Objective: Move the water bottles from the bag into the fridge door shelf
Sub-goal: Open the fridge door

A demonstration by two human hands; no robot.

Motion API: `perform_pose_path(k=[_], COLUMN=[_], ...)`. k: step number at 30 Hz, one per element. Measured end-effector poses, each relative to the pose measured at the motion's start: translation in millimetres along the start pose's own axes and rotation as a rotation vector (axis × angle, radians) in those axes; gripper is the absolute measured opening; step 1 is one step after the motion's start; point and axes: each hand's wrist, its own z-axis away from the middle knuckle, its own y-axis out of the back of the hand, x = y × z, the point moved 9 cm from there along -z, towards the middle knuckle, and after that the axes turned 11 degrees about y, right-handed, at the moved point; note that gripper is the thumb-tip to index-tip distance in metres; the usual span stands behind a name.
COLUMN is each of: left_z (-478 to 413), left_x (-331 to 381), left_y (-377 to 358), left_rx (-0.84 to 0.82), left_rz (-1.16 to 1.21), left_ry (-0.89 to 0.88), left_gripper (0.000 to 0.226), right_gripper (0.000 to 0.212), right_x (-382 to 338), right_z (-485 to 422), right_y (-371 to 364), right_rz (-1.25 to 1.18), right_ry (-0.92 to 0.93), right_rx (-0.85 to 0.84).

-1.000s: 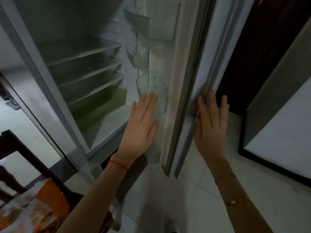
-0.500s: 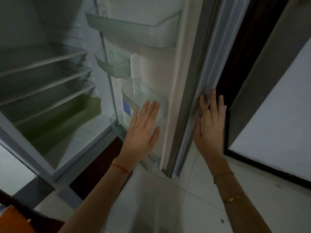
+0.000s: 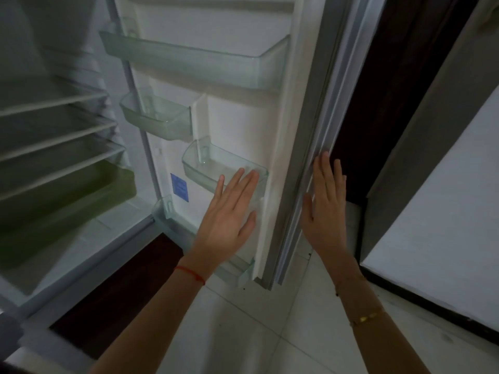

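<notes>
The fridge door (image 3: 272,109) stands swung open, its clear, pale-green door shelves (image 3: 194,60) empty and running lengthwise across the white inner panel, stacked one below another. The left hand (image 3: 229,220) is flat, fingers spread and pointing up, holding nothing, fingertips over the small shelf (image 3: 213,168) midway down. The right hand (image 3: 325,209) lies open and empty, palm against the door's grey outer edge, fingers pointing up.

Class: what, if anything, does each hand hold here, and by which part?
Nothing is held. The left hand is flat and open before the clear plastic door shelf; the right hand lies open along the grey fridge door edge.
</notes>
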Motion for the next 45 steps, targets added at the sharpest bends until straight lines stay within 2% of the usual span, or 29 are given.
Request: perform_pose_path(k=[9, 23, 35, 45], left_z=[-45.6, -116.8, -173.7, -215.9], left_x=[22.7, 35.8, 37.2, 29.3], left_y=[-40.1, -88.7, -132.0, -170.7], left_rx=[-0.003, 0.091, 0.202, 0.205], left_rz=[-0.039, -0.001, -0.009, -0.059], left_ry=[0.009, -0.02, -0.082, -0.047], left_gripper=[0.064, 0.06, 0.056, 0.056], right_gripper=[0.062, 0.062, 0.064, 0.062], right_x=[63.3, 149.4, 212.5, 250.4], right_z=[-27.9, -78.0, -128.0, -168.1], right_y=[-28.1, -76.7, -121.7, -160.0], right_rz=[-0.12, -0.198, -0.222, -0.276], right_ry=[-0.025, -0.066, -0.057, -0.014], right_rx=[-0.057, -0.05, -0.057, -0.084])
